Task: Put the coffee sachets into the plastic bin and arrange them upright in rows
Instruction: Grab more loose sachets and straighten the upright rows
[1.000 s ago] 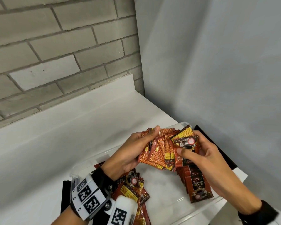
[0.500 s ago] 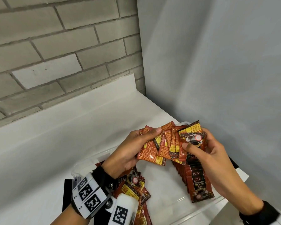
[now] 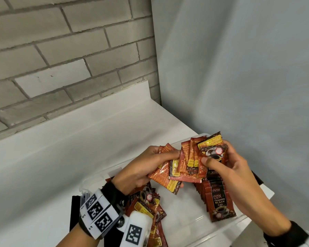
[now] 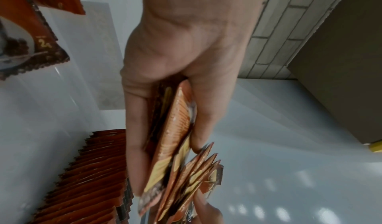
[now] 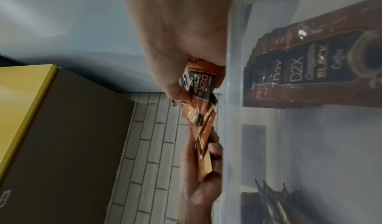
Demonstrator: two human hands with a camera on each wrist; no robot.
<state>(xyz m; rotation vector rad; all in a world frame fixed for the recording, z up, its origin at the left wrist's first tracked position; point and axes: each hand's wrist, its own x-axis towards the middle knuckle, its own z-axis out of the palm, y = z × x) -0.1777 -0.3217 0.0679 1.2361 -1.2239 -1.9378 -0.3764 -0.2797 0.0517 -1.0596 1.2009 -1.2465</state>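
Note:
Both hands hold a fanned bunch of red-brown coffee sachets [image 3: 187, 161] above the clear plastic bin [image 3: 225, 230]. My left hand [image 3: 150, 168] grips the bunch's left end between thumb and fingers, and the left wrist view shows the coffee sachets [image 4: 173, 145] edge-on in that grip. My right hand [image 3: 227, 163] pinches the right end, thumb on a sachet that shows a coffee cup; the right wrist view has that sachet [image 5: 199, 82] under the thumb. A row of upright sachets [image 3: 218, 198] stands at the bin's right side. Loose sachets [image 3: 148, 202] lie in a heap at its left.
The bin sits on a white counter [image 3: 61, 157] in a corner, with a grey brick wall [image 3: 61, 50] behind and a plain grey wall [image 3: 239, 68] to the right. A dark box with a yellow edge [image 5: 62, 129] appears in the right wrist view.
Both hands have drifted slightly right and the bunch has fanned a little wider. Each hand keeps its grip on the sachets.

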